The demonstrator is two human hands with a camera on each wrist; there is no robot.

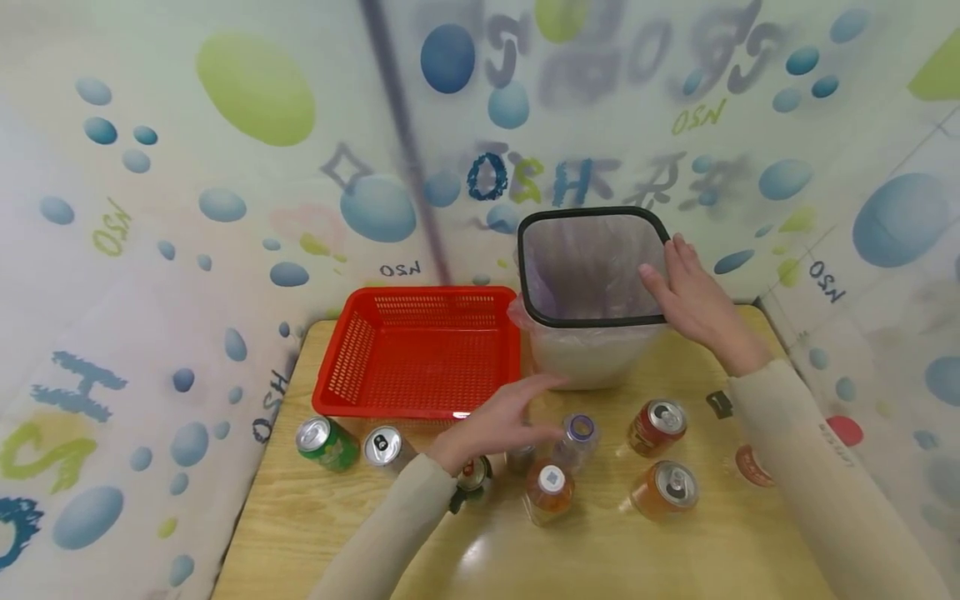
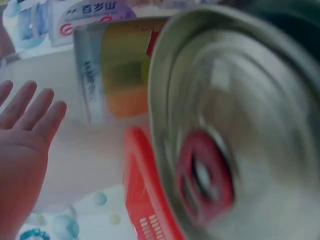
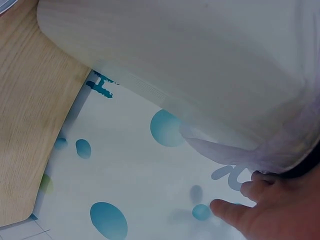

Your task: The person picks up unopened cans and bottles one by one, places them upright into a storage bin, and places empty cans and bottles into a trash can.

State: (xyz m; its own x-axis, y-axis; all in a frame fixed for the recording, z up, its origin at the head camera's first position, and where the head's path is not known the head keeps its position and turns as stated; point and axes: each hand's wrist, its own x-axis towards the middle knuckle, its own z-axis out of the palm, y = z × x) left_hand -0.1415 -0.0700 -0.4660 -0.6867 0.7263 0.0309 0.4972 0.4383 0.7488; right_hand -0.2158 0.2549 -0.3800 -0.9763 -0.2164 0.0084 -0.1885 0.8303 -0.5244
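My left hand (image 1: 498, 421) hovers with thumb and fingers spread and nothing held, above a can with a red tab (image 1: 472, 475) and near a clear bottle with a purple neck ring (image 1: 577, 437). In the left wrist view that can's lid (image 2: 240, 130) looms close, a can with a yellow and orange label (image 2: 120, 70) behind it. At the right side of a white bin (image 1: 592, 354) with a dark rim, my right hand (image 1: 693, 300) touches the rim, fingers fairly straight. A clear bag lines the bin.
A red plastic basket (image 1: 427, 358) stands left of the bin. Nearer on the wooden table (image 1: 600, 558) are a green can (image 1: 333, 446), a silver-topped can (image 1: 386, 447), an orange-brown drink bottle (image 1: 549, 496), a red can (image 1: 656, 429) and an orange can (image 1: 667, 492).
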